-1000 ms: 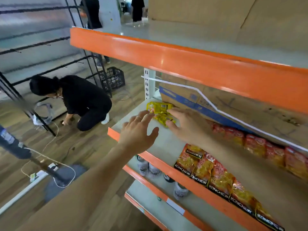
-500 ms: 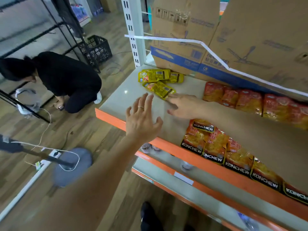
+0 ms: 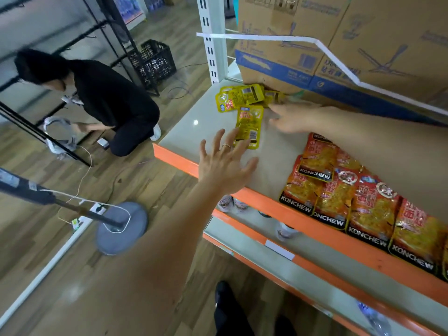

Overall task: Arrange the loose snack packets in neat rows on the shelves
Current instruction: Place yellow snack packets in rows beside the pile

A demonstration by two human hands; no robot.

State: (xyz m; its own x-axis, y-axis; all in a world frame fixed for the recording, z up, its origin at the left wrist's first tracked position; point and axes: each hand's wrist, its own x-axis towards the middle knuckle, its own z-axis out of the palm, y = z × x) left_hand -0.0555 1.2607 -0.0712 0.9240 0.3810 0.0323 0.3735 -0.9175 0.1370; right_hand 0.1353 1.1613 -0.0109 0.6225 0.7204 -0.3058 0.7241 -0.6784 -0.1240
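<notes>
In the middle of the frame the left hand [image 3: 225, 166] hovers over the front edge of the shelf [image 3: 189, 127], fingers spread wide, holding nothing; its fingertips reach the near end of a yellow packet [image 3: 249, 127] lying lengthwise; two more yellow packets [image 3: 238, 98] lie crosswise just above it, against the cardboard boxes [image 3: 291, 32] at the top right; the right hand [image 3: 293, 117], blurred, points straight fingers at the packets from the right, gripping nothing; a row of red packets [image 3: 363, 204] fills the lower right along the shelf's front; a crouching person [image 3: 109, 100] is at the upper left.
</notes>
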